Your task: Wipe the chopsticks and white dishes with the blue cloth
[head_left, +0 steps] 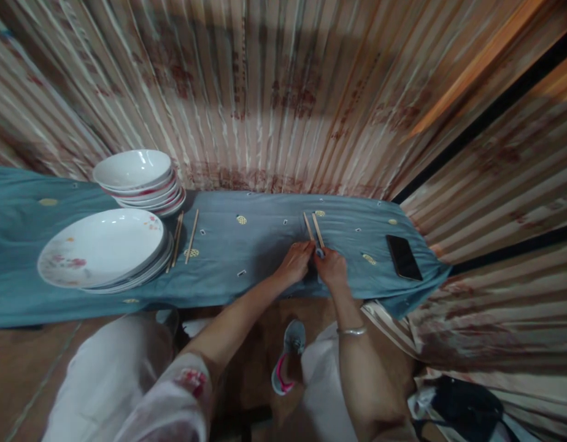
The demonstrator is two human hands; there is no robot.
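My left hand (296,263) is closed over the near end of a wooden chopstick (308,226). Beside it, almost touching, my right hand (332,267) has its fingers closed at the near end of another chopstick (318,229). Both sticks point away from me over the blue cloth, their far tips slightly apart. A small bluish-grey bit (319,252) shows between the hands; what it is I cannot make out. Further left lie more loose chopsticks (192,237), some right against a stack of plates (104,248).
Behind the plates stands a stack of white bowls (132,169) with red bands. A black phone (404,257) lies near the right end of the cloth-covered table (260,215). Pleated curtains (283,92) hang behind and to the right. A dark bag (467,402) sits low at right.
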